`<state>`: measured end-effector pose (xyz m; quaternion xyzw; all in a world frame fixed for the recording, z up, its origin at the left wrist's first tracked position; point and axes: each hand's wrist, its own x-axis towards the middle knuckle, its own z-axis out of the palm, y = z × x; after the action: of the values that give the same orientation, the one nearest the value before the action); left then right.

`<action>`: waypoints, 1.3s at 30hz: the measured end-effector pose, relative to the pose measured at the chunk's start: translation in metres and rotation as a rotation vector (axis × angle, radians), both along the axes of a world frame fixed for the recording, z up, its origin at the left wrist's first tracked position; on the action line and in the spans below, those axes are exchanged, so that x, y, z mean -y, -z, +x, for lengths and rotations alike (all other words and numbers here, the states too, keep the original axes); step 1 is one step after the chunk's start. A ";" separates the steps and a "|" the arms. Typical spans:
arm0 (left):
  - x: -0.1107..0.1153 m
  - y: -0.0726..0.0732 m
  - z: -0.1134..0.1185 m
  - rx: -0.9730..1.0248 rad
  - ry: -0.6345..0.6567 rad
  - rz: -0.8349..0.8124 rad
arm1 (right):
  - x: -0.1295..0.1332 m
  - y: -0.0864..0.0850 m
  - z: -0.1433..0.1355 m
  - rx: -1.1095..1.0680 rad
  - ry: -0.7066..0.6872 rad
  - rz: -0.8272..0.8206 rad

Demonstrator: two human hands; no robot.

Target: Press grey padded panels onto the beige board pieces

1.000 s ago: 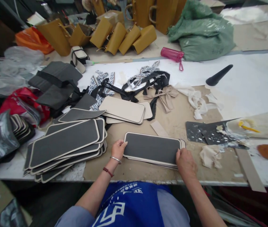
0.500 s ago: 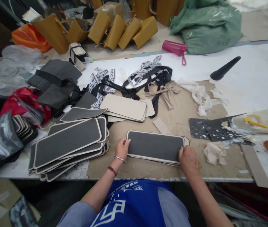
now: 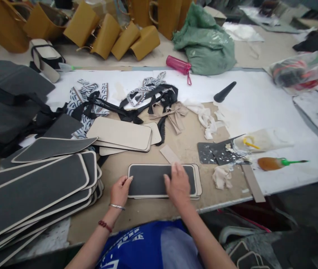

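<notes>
A dark grey rectangular panel with a cream border and rounded corners lies in front of me, on top of similar pieces whose edges show at the right. At its left end, my left hand pinches the edge between thumb and fingers. My right hand rests on the panel's right half, fingers stretched out and thumb apart. Left of the hands is a fanned stack of larger bordered grey panels. Behind the panel sit cream rounded boards and a small beige strip.
Patterned and black fabric scraps lie farther back. To the right are a glue-spattered dark board, an amber bottle with a green nozzle and a crumpled cream scrap. A pink bottle, green sack and mustard bags stand behind.
The view has turned to the right. My right hand has left the panel's right end and now lies flat on its top, while my left hand keeps its pinch at the left end.
</notes>
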<state>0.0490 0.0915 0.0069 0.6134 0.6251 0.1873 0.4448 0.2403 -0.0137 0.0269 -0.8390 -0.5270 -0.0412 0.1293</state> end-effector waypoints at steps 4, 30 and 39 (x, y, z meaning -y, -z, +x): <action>0.001 0.002 0.000 -0.020 -0.004 -0.026 | -0.038 0.014 -0.048 -0.124 -0.347 -0.030; 0.018 -0.011 0.019 -0.396 0.072 0.468 | 0.022 0.035 0.057 -0.009 -0.173 -0.104; 0.039 -0.007 0.084 -0.535 0.691 0.548 | 0.024 0.038 0.061 -0.025 -0.222 -0.063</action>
<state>0.1331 0.0527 0.0137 0.9047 0.4057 0.0227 0.1280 0.3013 -0.0373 -0.0112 -0.7796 -0.6160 0.0003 0.1134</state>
